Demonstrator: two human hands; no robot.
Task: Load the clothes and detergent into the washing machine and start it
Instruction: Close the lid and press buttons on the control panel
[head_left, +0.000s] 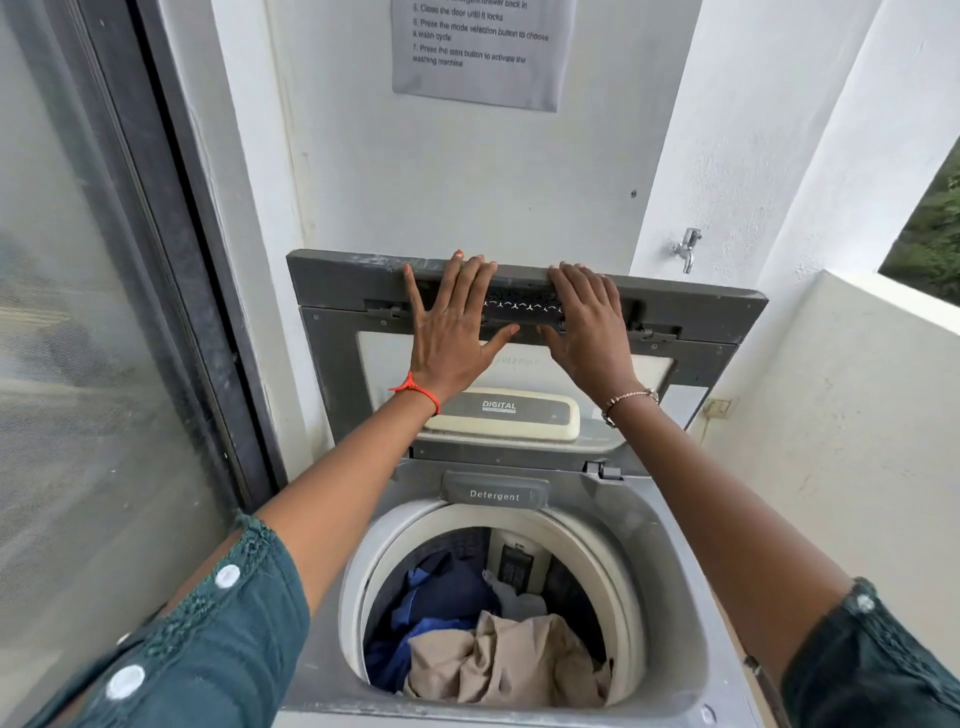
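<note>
While the grey lid (332, 358) stands raised against the wall, I have both hands on its top edge: my left hand (453, 325) lies flat with fingers spread, my right hand (589, 325) has its fingers curled over the rim. Below, the drum (597, 561) holds beige and blue clothes (498, 660). Just behind the opening sits the drawer marked Detergent (494, 492), closed.
</note>
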